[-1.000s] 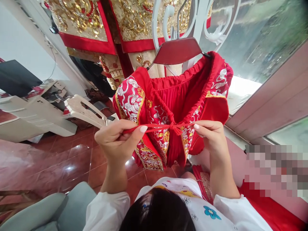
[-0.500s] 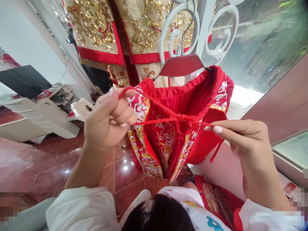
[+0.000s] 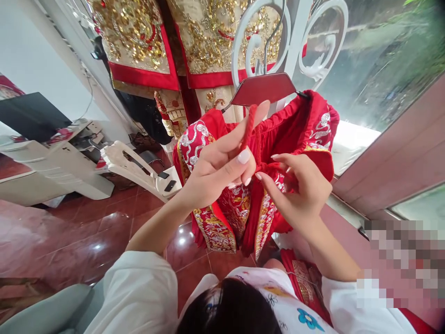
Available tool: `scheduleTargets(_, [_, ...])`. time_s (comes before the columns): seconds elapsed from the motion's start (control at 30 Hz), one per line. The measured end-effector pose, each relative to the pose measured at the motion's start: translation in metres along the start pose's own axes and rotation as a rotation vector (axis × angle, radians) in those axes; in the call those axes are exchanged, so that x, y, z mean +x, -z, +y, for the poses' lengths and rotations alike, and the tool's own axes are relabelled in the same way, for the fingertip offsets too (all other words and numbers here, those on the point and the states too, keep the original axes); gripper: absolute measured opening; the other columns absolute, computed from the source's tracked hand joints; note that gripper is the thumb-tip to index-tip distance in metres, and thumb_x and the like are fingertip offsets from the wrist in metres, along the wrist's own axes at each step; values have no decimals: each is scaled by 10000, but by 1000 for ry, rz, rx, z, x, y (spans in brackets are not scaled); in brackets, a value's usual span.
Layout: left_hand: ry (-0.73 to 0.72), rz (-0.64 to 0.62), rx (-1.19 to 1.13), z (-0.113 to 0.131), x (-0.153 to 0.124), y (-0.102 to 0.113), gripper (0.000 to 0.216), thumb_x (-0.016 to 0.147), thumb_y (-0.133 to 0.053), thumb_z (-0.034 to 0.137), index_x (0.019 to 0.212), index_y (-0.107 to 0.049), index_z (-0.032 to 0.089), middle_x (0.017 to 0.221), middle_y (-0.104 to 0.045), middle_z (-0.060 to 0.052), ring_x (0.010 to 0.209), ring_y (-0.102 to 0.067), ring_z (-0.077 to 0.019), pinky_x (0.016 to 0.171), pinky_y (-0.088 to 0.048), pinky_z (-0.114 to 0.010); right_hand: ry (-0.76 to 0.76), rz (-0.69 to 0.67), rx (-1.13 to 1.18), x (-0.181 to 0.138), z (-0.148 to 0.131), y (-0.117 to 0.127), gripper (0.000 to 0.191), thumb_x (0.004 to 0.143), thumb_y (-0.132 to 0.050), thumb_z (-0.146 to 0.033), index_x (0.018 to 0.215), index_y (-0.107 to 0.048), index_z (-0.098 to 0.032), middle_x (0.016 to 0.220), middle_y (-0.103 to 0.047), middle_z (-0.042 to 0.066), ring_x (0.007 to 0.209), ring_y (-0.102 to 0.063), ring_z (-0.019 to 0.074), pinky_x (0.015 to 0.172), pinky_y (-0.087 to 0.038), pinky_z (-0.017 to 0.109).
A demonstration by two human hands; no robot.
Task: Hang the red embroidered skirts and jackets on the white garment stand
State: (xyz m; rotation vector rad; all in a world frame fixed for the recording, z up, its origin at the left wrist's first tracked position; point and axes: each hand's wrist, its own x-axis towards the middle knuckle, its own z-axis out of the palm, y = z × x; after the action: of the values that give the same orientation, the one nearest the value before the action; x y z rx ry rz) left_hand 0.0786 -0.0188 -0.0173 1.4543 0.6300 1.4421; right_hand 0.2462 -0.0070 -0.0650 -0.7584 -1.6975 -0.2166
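Note:
A red embroidered skirt (image 3: 222,232) hangs by its gathered waistband from a red-padded hanger (image 3: 263,89). At its front, a red drawstring (image 3: 256,134) is tied in a knot. My left hand (image 3: 222,164) is closed on the drawstring's loop, which rises between the fingers and stands up past the thumb. Just right of it, my right hand (image 3: 299,185) pinches at the knot with thumb and forefinger. The free cord end is hidden behind my right hand.
Gold-sequinned cream garments with red hems (image 3: 139,69) hang behind. A white scrolled metal frame (image 3: 288,51) stands beside a window. At left are a white chair (image 3: 130,162) with two phones on its seat and a desk with a black monitor (image 3: 34,113).
Both hands have come together at the knot. My left hand moved right and its loop, stretched out sideways before, now stands upright. My right hand moved left from the pulled-out cord.

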Motion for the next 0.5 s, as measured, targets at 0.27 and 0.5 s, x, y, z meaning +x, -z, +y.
scheduleTargets(0.27, [34,-9,-20,8,-3,0,388,653,-785,265,1017,-675,191,496,-476,62,449,-513,-86,428,-414,-210,-61,-66,-3,-3,1,-10,128,850,-520,-190,846,-647,-171,770,-626,44,658,-569,110,588,-447,228])
scheduleTargets(0.5, [-325,139,402,18,-8,21,161,746,-714,320,803,-728,170,457,-451,48,384,-365,-35,363,-186,-213,-177,-146,103,-6,15,-1,131,852,-511,-192,793,-624,-162,698,-613,17,592,-522,96,549,-400,220])
